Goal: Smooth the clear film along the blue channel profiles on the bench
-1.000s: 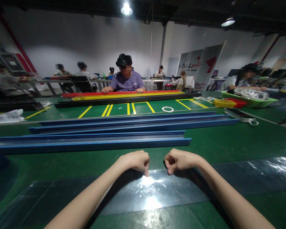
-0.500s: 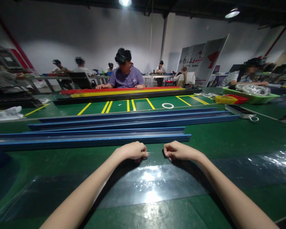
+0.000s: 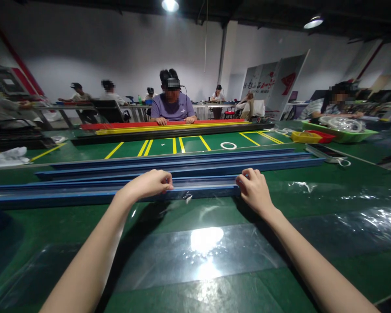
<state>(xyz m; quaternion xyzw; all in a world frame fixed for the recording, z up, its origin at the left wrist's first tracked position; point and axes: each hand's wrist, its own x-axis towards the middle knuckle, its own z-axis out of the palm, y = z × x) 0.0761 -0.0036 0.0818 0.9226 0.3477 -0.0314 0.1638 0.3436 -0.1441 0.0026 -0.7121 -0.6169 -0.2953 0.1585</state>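
A clear plastic film (image 3: pixel 237 250) lies across the green table in front of me, with bright glare on it. Its far part is raised and wrinkled, glinting in front of the nearest blue channel rail (image 3: pixel 68 196). My left hand (image 3: pixel 153 183), fingers closed in a pinch, is at that rail and grips the film. At the rail's right end, my right hand (image 3: pixel 253 189) pinches the film too, fingers curled. The fingertips are partly hidden, and whether they touch the rail I cannot tell.
More blue rails (image 3: pixel 280 163) lie behind. Farther off are a white tape ring (image 3: pixel 228 146), a phone (image 3: pixel 326 152), a yellow tray (image 3: pixel 306 137), a green basket (image 3: pixel 352 135) and a black rail (image 3: pixel 182 134). A co-worker (image 3: pixel 172 104) sits opposite, hands at a red rail.
Both hands have moved forward to the nearest blue rail and farther apart, drawing the film's far part up with them. The co-worker opposite has lowered their head and brought their hands closer together.
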